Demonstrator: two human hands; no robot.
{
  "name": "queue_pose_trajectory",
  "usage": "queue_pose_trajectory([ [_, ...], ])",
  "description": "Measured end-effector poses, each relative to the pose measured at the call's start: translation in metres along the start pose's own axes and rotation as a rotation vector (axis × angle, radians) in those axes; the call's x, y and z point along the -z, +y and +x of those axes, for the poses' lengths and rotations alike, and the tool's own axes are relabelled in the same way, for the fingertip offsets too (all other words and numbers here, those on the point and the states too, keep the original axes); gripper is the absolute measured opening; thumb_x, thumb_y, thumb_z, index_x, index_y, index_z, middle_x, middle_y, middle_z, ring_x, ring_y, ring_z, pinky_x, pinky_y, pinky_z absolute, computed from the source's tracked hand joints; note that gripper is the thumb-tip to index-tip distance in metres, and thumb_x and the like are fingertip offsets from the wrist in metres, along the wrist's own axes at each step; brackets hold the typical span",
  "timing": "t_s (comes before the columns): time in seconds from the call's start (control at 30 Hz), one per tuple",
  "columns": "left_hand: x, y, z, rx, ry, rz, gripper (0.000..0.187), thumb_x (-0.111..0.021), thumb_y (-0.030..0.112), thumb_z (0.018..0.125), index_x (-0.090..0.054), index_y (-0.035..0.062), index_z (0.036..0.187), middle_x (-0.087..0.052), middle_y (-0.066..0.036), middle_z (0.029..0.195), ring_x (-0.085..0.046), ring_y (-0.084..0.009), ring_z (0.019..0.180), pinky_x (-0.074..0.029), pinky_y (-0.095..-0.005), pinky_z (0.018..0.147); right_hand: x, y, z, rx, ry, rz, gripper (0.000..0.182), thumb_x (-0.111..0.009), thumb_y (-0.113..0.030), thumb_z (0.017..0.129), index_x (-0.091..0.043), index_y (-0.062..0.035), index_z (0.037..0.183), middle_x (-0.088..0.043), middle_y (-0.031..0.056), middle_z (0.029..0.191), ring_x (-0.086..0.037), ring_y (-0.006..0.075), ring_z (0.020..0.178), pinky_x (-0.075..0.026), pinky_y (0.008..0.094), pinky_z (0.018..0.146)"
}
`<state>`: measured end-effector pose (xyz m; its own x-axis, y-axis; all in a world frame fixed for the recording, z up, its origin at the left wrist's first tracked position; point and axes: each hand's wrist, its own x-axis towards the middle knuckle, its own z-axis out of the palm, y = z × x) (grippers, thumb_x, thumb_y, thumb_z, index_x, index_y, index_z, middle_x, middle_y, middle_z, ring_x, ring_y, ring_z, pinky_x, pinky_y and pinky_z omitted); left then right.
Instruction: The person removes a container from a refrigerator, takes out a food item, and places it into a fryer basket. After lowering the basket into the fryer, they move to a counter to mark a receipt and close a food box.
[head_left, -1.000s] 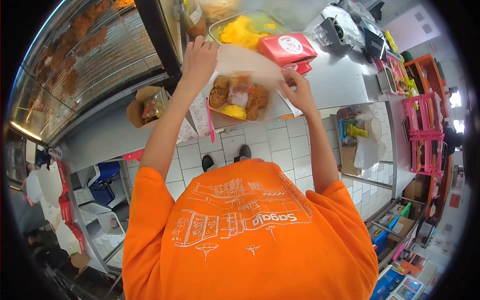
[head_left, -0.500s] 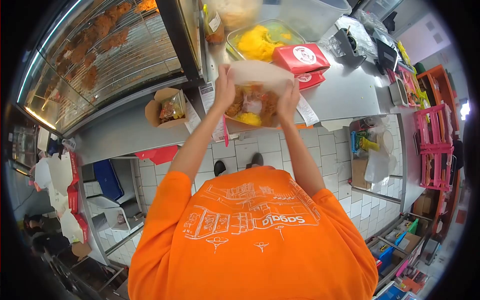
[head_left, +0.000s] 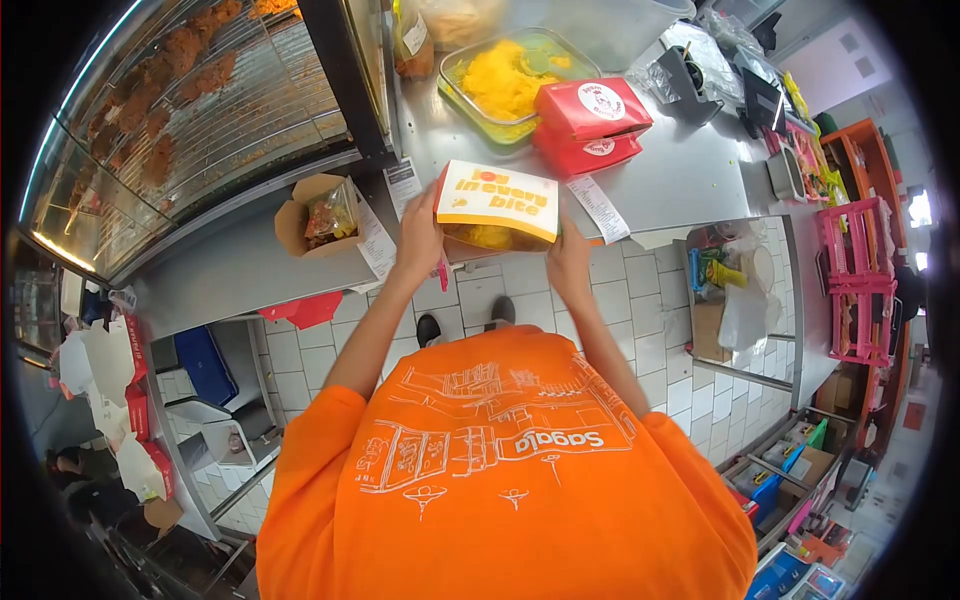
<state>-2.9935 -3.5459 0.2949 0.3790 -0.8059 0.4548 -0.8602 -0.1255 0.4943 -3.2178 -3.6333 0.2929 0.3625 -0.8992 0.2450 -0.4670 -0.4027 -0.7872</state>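
Note:
Between my two hands is a food box [head_left: 497, 203] with a white and yellow lid printed "joy in every bite". The lid lies over most of it, and some yellow food shows through a gap at the near side. My left hand [head_left: 421, 232] grips the box's left side, fingers partly hidden behind it. On the right side, my right hand [head_left: 568, 258] is closed around the edge near the front corner. The box is at the counter's front edge, tilted a little towards me.
An open brown box [head_left: 290, 215] with food stands on the left of the counter [head_left: 690, 175], beside a paper receipt [head_left: 376, 250]. Behind my hands are a tub of yellow food [head_left: 505, 85] and stacked red boxes [head_left: 590, 110]. A glass display cabinet [head_left: 340, 60] rises at left.
The box's lid has come down over the food, so its printed top now faces up. Both hands have moved lower, towards me, along its sides.

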Motion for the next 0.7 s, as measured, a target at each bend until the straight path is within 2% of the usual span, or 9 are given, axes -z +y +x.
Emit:
queue_pose_trajectory([
  [0.07, -0.01, 0.007, -0.009, 0.234, -0.042, -0.291, 0.037, -0.052, -0.001, 0.085, -0.057, -0.0022, 0.121, -0.062, -0.022, 0.114, -0.058, -0.0384, 0.104, -0.046, -0.0435, 0.09, -0.006, -0.012, 0.001, -0.069, 0.014, 0.049, 0.04, -0.043, 0.004, 0.086, -0.053, 0.0034, 0.125, -0.059, 0.0296, 0.114, -0.057, 0.0448, 0.106, -0.046, 0.0454, 0.089],
  [0.13, -0.008, 0.005, -0.008, 0.242, -0.034, -0.295, 0.033, -0.051, 0.001, 0.086, -0.059, -0.0023, 0.118, -0.063, -0.023, 0.108, -0.06, -0.0389, 0.099, -0.047, -0.0437, 0.088, 0.003, -0.031, 0.013, -0.139, 0.038, 0.083, 0.033, -0.044, 0.001, 0.086, -0.057, 0.0048, 0.116, -0.061, 0.0314, 0.099, -0.058, 0.0476, 0.095, -0.046, 0.0484, 0.081],
  [0.2, 0.0, 0.007, 0.003, 0.233, 0.014, -0.33, 0.024, -0.05, 0.009, 0.093, -0.063, -0.0039, 0.108, -0.065, -0.023, 0.097, -0.062, -0.0395, 0.092, -0.048, -0.0422, 0.083, 0.01, -0.038, 0.026, -0.148, 0.027, 0.033, 0.033, -0.044, 0.001, 0.086, -0.057, 0.0049, 0.116, -0.062, 0.031, 0.098, -0.058, 0.0483, 0.092, -0.046, 0.049, 0.08],
  [0.3, 0.01, 0.012, 0.009, 0.312, -0.066, -0.386, 0.024, -0.052, 0.015, 0.095, -0.064, -0.0048, 0.103, -0.065, -0.022, 0.094, -0.062, -0.0394, 0.087, -0.048, -0.0418, 0.079, 0.005, -0.034, 0.024, -0.145, -0.023, -0.049, 0.034, -0.045, 0.001, 0.086, -0.055, 0.0047, 0.118, -0.062, 0.0301, 0.098, -0.058, 0.0488, 0.09, -0.046, 0.0489, 0.079],
  [0.37, 0.007, 0.009, 0.006, 0.287, -0.012, -0.415, 0.028, -0.052, 0.02, 0.096, -0.064, -0.0048, 0.101, -0.065, -0.022, 0.091, -0.063, -0.0368, 0.084, -0.048, -0.0406, 0.076, -0.004, -0.016, 0.018, -0.124, -0.047, -0.08, 0.035, -0.046, 0.0, 0.086, -0.054, 0.0044, 0.12, -0.062, 0.0295, 0.098, -0.058, 0.0485, 0.09, -0.046, 0.0484, 0.079],
  [0.43, 0.008, 0.007, 0.006, 0.262, 0.004, -0.48, 0.028, -0.052, 0.021, 0.097, -0.065, -0.0041, 0.1, -0.066, -0.02, 0.091, -0.065, -0.0333, 0.083, -0.049, -0.0378, 0.075, -0.01, 0.012, 0.01, 0.241, 0.06, -0.258, 0.038, -0.048, 0.001, 0.085, -0.053, 0.0038, 0.123, -0.062, 0.0286, 0.104, -0.057, 0.0471, 0.095, -0.047, 0.0476, 0.083],
  [0.47, 0.005, 0.003, 0.006, 0.266, 0.005, -0.478, 0.028, -0.052, 0.021, 0.097, -0.065, -0.0041, 0.1, -0.066, -0.02, 0.091, -0.065, -0.0333, 0.083, -0.049, -0.0378, 0.075, -0.005, 0.004, 0.009, 0.078, -0.031, -0.11, 0.04, -0.048, 0.002, 0.084, -0.053, 0.0033, 0.124, -0.061, 0.0276, 0.108, -0.057, 0.0457, 0.099, -0.046, 0.0469, 0.086],
  [0.57, 0.003, -0.001, 0.004, 0.241, -0.01, -0.504, 0.027, -0.052, 0.021, 0.096, -0.065, -0.0032, 0.1, -0.066, -0.018, 0.09, -0.067, -0.0305, 0.083, -0.05, -0.0346, 0.075, 0.001, 0.007, 0.012, 0.073, -0.057, -0.062, 0.04, -0.047, 0.002, 0.085, -0.053, 0.0031, 0.124, -0.062, 0.0265, 0.104, -0.058, 0.0458, 0.096, -0.046, 0.0468, 0.085],
  [0.7, 0.022, 0.003, 0.023, 0.331, -0.15, -0.549, 0.026, -0.053, 0.019, 0.095, -0.063, -0.0036, 0.103, -0.067, -0.018, 0.094, -0.068, -0.0308, 0.084, -0.051, -0.0348, 0.077, 0.011, -0.002, 0.021, 0.083, -0.072, -0.016, 0.035, -0.047, 0.0, 0.086, -0.055, 0.0028, 0.12, -0.064, 0.0267, 0.1, -0.059, 0.0459, 0.093, -0.047, 0.0478, 0.08],
])
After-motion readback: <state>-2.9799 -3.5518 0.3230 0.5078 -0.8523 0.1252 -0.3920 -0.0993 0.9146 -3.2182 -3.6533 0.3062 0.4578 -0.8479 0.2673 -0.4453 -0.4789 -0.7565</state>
